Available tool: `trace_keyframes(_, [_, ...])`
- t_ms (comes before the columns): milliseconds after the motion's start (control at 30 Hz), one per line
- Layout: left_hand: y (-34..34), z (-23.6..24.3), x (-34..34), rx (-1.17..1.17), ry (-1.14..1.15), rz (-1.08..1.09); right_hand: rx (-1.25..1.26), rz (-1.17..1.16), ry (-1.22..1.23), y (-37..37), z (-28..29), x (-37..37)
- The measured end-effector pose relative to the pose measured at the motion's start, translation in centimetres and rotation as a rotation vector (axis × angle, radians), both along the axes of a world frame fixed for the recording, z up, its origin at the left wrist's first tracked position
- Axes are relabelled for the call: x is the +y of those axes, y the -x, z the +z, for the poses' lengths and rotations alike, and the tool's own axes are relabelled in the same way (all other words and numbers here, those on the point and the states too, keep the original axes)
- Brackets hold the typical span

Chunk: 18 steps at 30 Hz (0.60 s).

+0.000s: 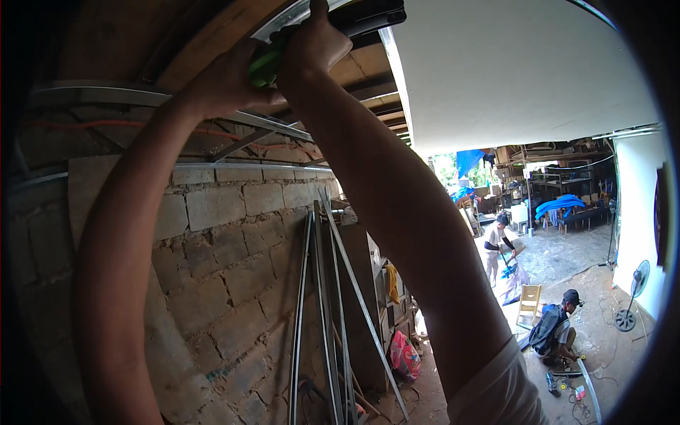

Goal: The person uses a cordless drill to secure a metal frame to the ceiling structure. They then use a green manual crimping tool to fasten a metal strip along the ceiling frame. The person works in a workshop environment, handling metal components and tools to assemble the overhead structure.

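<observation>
Both my arms are raised overhead. My left hand (237,81) is closed around a green and black tool (265,67), with its fingers mostly hidden behind it. My right hand (312,49) grips the same tool higher up and farther right. A black elongated part (365,20) sticks out to the right at the top; whether it belongs to the tool I cannot tell. The tool is against or close to a metal ceiling channel (282,21), beside the edge of a white ceiling board (517,71).
A block wall (227,276) is at left, with several metal channels (336,283) leaning near it. At right, a standing person (499,241) and a crouching person (549,329) work below, near a wooden chair (529,301), a standing fan (637,283) and scattered tools (556,382).
</observation>
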<state>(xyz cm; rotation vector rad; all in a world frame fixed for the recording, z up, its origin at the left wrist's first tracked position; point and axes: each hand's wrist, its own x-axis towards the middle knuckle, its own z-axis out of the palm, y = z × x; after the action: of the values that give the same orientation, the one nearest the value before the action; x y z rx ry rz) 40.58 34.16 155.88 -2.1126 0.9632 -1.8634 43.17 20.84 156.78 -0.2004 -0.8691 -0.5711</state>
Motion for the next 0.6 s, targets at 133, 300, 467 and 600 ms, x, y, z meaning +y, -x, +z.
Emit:
trace_keyframes(133, [1.5, 1.3, 1.3, 0.385, 0.046, -0.146, -0.147, 0.054, 0.012, -1.0, -0.2, 0.5])
trace_keyframes(300, [2.1, 3.9, 1.8, 0.214, -0.019, 0.025, -0.257, 0.012, 0.016, -1.2, -1.0, -0.1])
trace_keyframes(467, [0.7, 6.1, 5.0, -0.275, -0.201, -0.029, -0.181, -0.024, 0.293, -1.6, -4.3, -1.8])
trace_keyframes(600, [2.2, 5.0, 3.5, -0.073, -0.094, 0.039, -0.176, -0.048, 0.443, -1.4, -4.3, -3.9])
